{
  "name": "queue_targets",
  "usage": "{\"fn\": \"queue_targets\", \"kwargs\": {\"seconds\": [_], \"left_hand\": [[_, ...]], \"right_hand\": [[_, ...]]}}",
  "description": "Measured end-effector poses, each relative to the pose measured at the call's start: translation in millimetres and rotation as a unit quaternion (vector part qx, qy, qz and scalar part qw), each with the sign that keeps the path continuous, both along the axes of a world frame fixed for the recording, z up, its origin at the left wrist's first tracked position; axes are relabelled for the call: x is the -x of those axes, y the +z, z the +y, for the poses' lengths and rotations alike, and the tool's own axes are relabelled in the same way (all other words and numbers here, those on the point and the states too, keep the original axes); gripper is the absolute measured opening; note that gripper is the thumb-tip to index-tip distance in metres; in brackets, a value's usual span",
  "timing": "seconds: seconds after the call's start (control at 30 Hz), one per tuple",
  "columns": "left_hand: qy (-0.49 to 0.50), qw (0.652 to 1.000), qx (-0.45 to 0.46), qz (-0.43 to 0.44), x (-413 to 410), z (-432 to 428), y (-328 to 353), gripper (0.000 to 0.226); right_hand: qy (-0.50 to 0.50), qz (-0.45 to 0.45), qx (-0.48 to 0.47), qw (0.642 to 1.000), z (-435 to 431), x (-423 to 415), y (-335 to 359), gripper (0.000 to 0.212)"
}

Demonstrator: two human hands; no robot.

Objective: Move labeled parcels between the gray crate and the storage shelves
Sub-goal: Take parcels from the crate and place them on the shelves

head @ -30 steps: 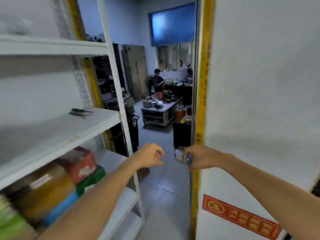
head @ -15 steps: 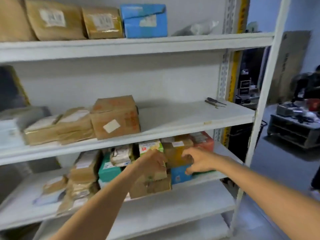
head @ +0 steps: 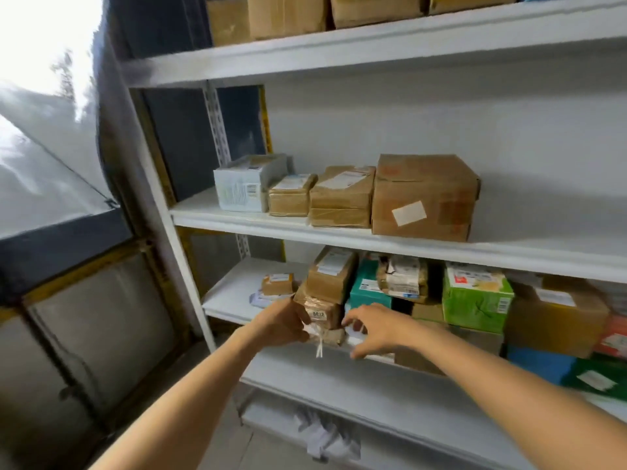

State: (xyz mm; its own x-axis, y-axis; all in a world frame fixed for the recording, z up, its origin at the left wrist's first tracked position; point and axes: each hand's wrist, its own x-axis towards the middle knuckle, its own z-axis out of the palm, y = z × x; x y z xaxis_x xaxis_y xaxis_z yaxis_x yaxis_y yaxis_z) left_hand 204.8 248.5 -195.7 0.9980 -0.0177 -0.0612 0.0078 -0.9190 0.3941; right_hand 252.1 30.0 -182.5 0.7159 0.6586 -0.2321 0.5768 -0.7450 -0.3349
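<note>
White storage shelves (head: 264,228) stand in front of me, loaded with labeled parcels. My left hand (head: 283,322) grips the left side of a small brown taped parcel (head: 320,312) with a numbered white label, at the front of the third shelf. My right hand (head: 375,329) hovers just right of it, fingers spread and loosely bent, touching the parcel's lower right edge. Another brown parcel (head: 332,274) lies stacked on top of it. The gray crate is not in view.
The shelf above carries a large cardboard box (head: 424,198), two smaller brown parcels and a white box (head: 244,186). A teal box (head: 368,288), a green box (head: 476,301) and more parcels crowd the third shelf's right. Crumpled white wrapping (head: 325,434) lies on the bottom shelf. A window and dark wall panels are left.
My view has swung left from the doorway to the shelves' left end. Both hands have moved left along the third shelf, and the left hand now grips the small brown parcel.
</note>
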Motion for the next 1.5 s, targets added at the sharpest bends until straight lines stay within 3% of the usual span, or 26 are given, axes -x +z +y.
{"fn": "queue_targets", "kwargs": {"seconds": [0.4, 0.9, 1.17, 1.5], "left_hand": [[0.032, 0.997, 0.017, 0.065, -44, 120, -37, 0.032], [0.109, 0.99, 0.025, 0.091, -159, 165, -46, 0.031], [0.119, 0.987, 0.028, 0.104, -199, 198, -55, 0.031], [0.033, 0.991, 0.027, 0.125, -256, 257, -98, 0.032]], "right_hand": [[0.021, 0.012, -0.009, 1.0, 121, -57, -29, 0.069], [0.109, 0.054, 0.008, 0.993, 200, -165, -60, 0.063], [0.07, 0.067, -0.014, 0.995, 220, -206, -67, 0.07], [-0.028, 0.056, -0.005, 0.998, 262, -232, -107, 0.058]]}}
